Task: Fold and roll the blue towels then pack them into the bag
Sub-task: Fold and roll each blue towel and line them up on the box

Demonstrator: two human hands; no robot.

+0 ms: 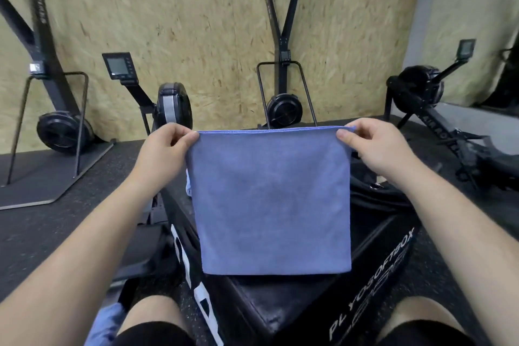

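Observation:
A blue towel point(271, 199) hangs flat in the air in front of me, its top edge stretched level. My left hand point(163, 152) pinches its top left corner and my right hand point(376, 146) pinches its top right corner. The towel's lower edge hangs just above a black soft plyo box point(295, 306) between my knees. A bit of another blue towel point(188, 185) peeks out behind the hanging towel's left edge. More blue cloth point(105, 323) lies by my left thigh. A black bag point(379, 199) sits on the box to the right, mostly hidden by the towel.
Black gym machines stand along an OSB wall: a ski trainer point(59, 126) at left, a rower with monitor point(168, 107), a fan unit point(283, 109) centre, another rower point(427, 93) at right. The floor is dark rubber.

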